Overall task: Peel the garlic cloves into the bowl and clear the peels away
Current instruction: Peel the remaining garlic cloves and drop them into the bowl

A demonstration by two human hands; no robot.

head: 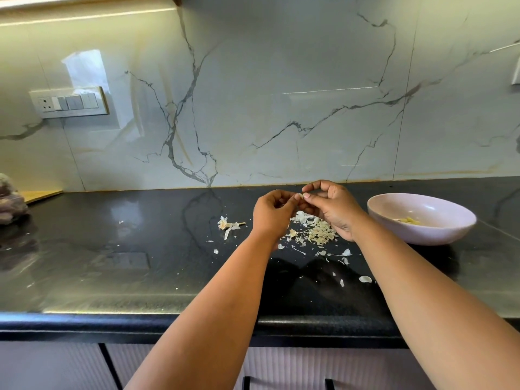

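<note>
- Two hands are meeting at the centre of the frame, raised over the black polished countertop point(112, 263), probably so that loose skin drops onto the heap below.
- Left of centre, a dry garlic stem point(228, 224) with papery shreds is lying apart from the rest, seemingly discarded.
- Just right of it, the left hand point(274, 212) is curling its fingers inward; whatever it is holding is hidden from this angle.
- Beside it, the right hand point(332, 205) is pinching a small pale garlic clove point(300, 196) between thumb and fingertip.
- Under both hands, thin flaky peels point(312, 232) are piling up, with white scraps scattering toward the lower right.
- At centre right, the smooth, shallow, pale bowl point(439, 232) is holding a few yellowish peeled cloves point(409, 220), standing near the right hand for short drops.
</note>
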